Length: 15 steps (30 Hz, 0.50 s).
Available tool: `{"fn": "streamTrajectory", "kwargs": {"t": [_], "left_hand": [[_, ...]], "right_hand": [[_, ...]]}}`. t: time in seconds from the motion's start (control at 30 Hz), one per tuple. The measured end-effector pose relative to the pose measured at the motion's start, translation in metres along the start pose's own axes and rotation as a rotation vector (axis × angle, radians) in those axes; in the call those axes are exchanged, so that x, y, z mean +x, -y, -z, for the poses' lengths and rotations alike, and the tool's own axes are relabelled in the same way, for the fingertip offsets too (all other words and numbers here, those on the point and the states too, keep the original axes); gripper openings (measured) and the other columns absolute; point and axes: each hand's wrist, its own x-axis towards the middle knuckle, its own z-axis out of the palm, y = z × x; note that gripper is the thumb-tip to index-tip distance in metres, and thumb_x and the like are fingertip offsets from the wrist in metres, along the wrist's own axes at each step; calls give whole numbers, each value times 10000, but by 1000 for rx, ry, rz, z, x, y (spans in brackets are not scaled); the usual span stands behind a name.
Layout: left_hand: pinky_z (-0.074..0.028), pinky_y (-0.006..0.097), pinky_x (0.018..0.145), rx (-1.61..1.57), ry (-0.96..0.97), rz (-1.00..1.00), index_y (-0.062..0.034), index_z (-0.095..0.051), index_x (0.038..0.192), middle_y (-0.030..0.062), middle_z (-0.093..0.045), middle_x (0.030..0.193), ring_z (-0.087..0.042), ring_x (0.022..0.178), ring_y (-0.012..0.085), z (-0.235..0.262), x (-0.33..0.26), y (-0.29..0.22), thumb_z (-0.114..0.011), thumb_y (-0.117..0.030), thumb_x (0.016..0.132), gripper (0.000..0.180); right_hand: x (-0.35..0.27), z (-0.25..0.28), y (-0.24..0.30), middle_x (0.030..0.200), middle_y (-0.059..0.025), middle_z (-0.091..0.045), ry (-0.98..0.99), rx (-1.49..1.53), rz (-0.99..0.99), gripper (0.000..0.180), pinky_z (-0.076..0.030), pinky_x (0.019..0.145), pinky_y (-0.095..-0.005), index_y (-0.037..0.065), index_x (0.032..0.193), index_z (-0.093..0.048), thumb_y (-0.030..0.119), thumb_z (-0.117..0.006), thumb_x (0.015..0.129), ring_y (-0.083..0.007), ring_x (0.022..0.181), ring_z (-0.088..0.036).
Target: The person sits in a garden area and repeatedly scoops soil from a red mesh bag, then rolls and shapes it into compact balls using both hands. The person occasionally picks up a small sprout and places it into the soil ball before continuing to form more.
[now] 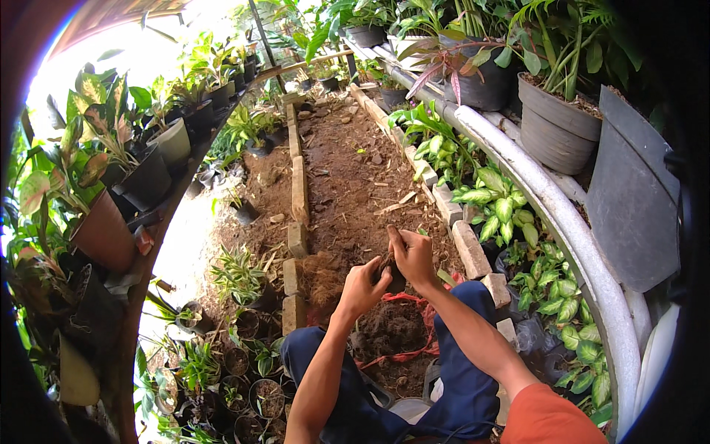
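Observation:
My left hand (pixel 365 287) and my right hand (pixel 412 257) are close together over the dirt path, both with curled fingers. Between them shows a small dark thing (pixel 393 277), soil-coloured and mostly hidden by the fingers; its kind cannot be made out. Just below the hands, between my knees, lies a heap of dark soil (pixel 388 329). Red plastic sheeting or strip (pixel 427 325) runs round the heap's edge. A clump of brown fibre (pixel 323 277) rests on the ground to the left of my left hand.
Brick edging lines the path's left side (pixel 299 189) and right side (pixel 469 248). Small potted plants (pixel 266 398) crowd the lower left. A plant shelf (pixel 177 177) curves along the left. At right, a pale pipe rail (pixel 547 189) runs before large grey pots (pixel 558 129) and leafy plants (pixel 503 203).

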Motion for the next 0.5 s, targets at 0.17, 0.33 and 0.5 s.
{"fn": "streamTrajectory", "kwargs": {"t": [0.17,0.33,0.5], "left_hand": [[-436,427,607,-37,18,45,84,-559,899,297,-545,724,-552,676,447,-1,1,0,-613,-218,829,314],[-414,422,581,20,-16,4,79,-542,874,294,-515,694,-522,636,443,-2,2,-5,-612,-221,833,311],[-410,420,575,-19,-35,7,89,-551,892,284,-513,680,-509,623,436,-6,3,-5,-614,-223,832,323]], "right_hand": [[0,1,0,440,-89,-457,-18,28,-104,536,-330,436,-328,-28,539,-532,327,-588,937,-138,399,-441],[3,-2,-3,399,-90,-391,-10,66,-258,562,-295,410,-338,-26,494,-494,314,-606,928,-117,367,-400],[8,-3,-12,401,-79,-376,42,-26,-179,552,-289,410,-342,-22,501,-493,304,-597,933,-122,367,-356]]}}
